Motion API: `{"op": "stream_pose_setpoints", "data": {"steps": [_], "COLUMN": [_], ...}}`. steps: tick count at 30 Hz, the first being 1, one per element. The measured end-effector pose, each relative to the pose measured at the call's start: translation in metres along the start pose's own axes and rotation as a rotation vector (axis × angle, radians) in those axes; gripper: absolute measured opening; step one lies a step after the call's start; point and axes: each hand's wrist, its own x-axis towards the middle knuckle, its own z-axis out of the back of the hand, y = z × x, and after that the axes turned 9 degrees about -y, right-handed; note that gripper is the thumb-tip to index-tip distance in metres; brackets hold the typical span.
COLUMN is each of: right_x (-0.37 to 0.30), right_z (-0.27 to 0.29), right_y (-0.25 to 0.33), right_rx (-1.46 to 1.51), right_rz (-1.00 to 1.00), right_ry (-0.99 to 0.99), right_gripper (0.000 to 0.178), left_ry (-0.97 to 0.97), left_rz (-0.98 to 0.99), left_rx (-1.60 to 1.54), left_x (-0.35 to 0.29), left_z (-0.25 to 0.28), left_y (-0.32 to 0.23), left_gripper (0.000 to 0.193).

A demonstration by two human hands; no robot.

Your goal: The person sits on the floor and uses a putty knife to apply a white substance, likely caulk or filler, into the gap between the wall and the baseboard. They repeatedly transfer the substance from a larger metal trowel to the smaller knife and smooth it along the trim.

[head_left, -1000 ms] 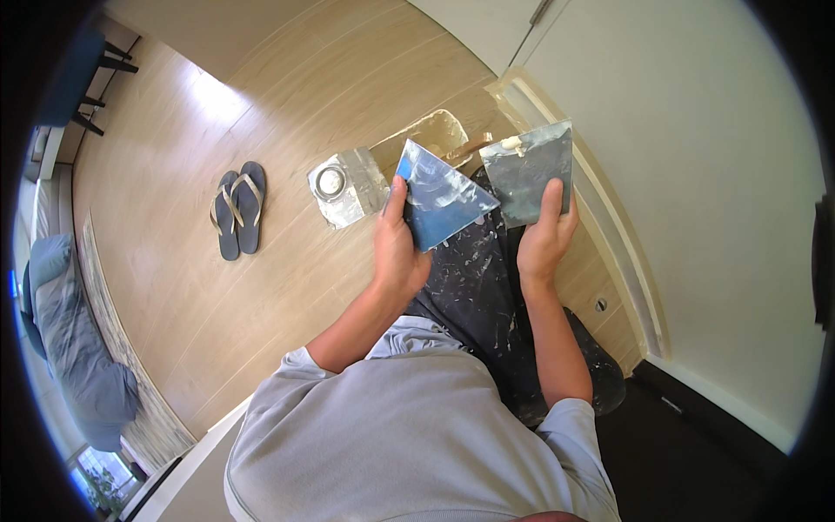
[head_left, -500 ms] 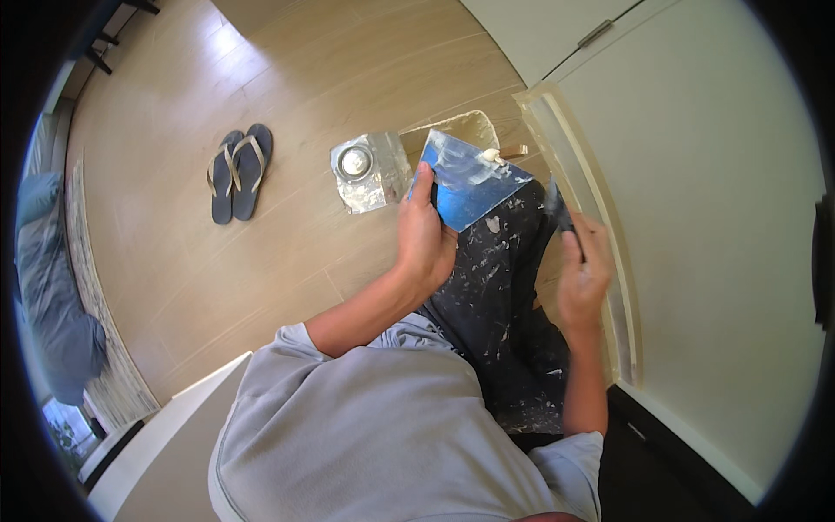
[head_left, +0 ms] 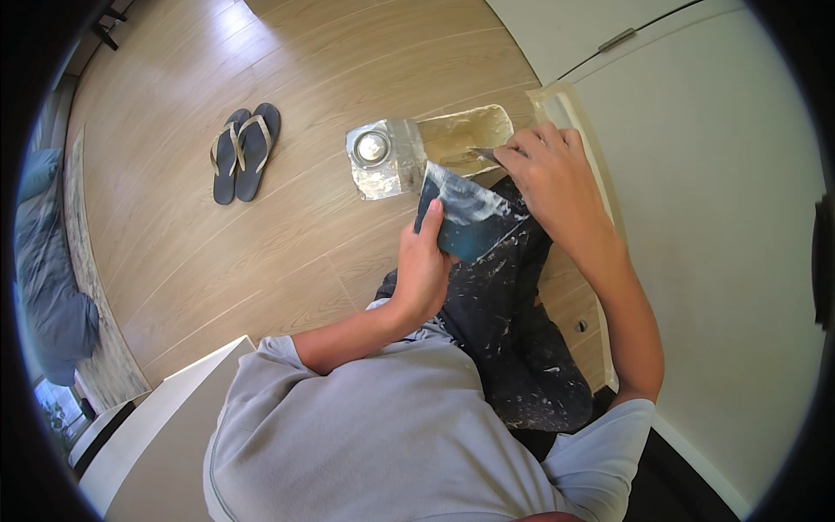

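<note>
My left hand (head_left: 424, 267) grips a wide blue filling knife (head_left: 474, 215), its thumb on the near left edge of the blade. White filler is smeared over the blade's far side, and the handle is hidden in my palm. My right hand (head_left: 554, 178) is closed on a putty knife (head_left: 484, 155); only its narrow grey blade shows, pointing left over the open tub. That rectangular cream tub (head_left: 503, 119) stands on the floor past the blue blade, its walls coated with dried filler. My fingers are at its right end.
A silver foil-like pack (head_left: 394, 178) with a round ring sits left of the tub. Dark flip-flops (head_left: 250, 158) lie farther left on the wood floor (head_left: 322, 78). A pale door panel (head_left: 713, 209) rises at right, masking tape (head_left: 557, 91) along its foot. Splattered dark trousers (head_left: 487, 296) cover my legs.
My right hand has swung forward and left to the tub with the putty knife. The blue filling knife has come slightly nearer and tilted; the lump of filler at its far right corner no longer shows.
</note>
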Motion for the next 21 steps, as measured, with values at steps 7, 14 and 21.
{"op": "stream_pose_setpoints", "data": {"steps": [7, 14, 21], "right_x": [0.028, 0.019, -0.001], "right_z": [-0.002, 0.014, -0.022], "right_y": [-0.004, -0.010, 0.017], "right_rx": [0.122, 1.068, 1.448], "right_rz": [-0.073, -0.796, -1.199], "right_ry": [-0.011, -0.446, -0.510], "right_gripper": [0.015, 0.031, 0.040], "left_ry": [0.012, 0.212, 0.291], "left_rz": [0.097, 0.061, 0.048], "left_rx": [0.002, -0.071, -0.163], "left_x": [-0.009, 0.002, 0.031], "left_z": [0.030, 0.009, -0.024], "left_y": [0.008, -0.008, -0.027], "left_gripper": [0.038, 0.056, 0.040]}}
